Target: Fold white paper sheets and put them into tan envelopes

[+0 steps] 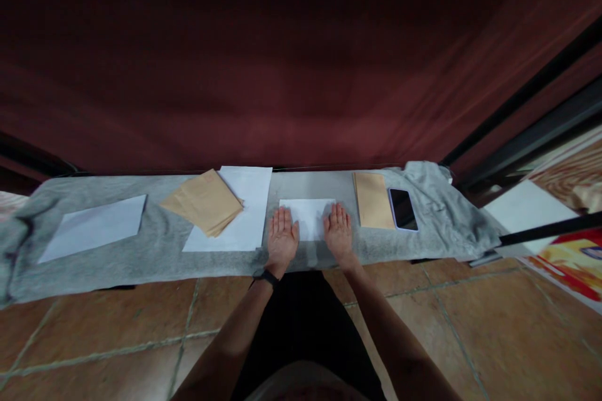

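A white sheet of paper lies flat in front of me, shorter than the large white sheets nearby; I cannot tell whether it is folded. My left hand rests at its left edge with fingers stretched out, and a dark band is on that wrist. On the opposite edge lies my right hand, also flat with straight fingers. Neither hand grips anything. To the left, several brown envelopes are fanned over white paper sheets. A stack of brown envelopes is right of my right hand.
Beside the right stack lies a phone with a dark screen. Another white sheet is at the far left. Grey cloth covers the narrow surface. A dark red panel rises behind it; floor tiles lie below.
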A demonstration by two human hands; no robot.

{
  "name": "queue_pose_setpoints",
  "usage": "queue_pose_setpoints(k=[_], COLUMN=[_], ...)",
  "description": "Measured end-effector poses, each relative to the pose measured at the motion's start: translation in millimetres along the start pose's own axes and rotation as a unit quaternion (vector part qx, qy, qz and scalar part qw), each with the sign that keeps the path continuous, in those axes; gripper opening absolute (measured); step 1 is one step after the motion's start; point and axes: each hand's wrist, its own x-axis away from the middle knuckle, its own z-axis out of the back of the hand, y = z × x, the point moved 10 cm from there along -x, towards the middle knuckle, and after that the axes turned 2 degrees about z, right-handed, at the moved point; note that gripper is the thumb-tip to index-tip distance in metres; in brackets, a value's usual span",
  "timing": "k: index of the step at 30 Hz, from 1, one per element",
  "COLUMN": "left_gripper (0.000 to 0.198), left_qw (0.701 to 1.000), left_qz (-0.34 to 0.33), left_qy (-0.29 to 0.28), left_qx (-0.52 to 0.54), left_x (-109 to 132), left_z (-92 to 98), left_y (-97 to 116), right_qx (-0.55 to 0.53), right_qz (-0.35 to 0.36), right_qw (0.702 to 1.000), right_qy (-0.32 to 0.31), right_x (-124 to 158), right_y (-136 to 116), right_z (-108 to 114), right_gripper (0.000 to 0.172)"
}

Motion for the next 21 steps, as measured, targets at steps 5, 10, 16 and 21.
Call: queue_pose_setpoints(k=[5,10,16,21], left_gripper=[0.059,0.059,0.06,0.061], left_qw=[0.992,0.99,0.995,0.998], left_qz=[-0.108,-0.11,-0.071,-0.037], left_qy=[-0.067,-0.09,-0.061,-0.042], left_qx=[0.003,-0.025,-0.034,-0.04], left_x=[33.9,47.0,48.4,53.8], left_z=[-12.5,-16.2,-3.9,2.9], left_y=[44.3,44.1,33.5,21.2], right_qx=[-0.032,-0.017,0.013,0.03], right_qz=[0.095,0.101,0.102,0.096], right_qw=[0.991,0.993,0.994,0.995], right_qy=[-0.092,-0.061,-0.029,-0.01], right_x=[32.1,55.5,61.6,66.8], right_y=[-52.3,-51.5,-27.6,-12.5], right_z=[-12.5,-4.3,5.9,13.9], right_gripper=[0.051,0.055,0.06,0.06])
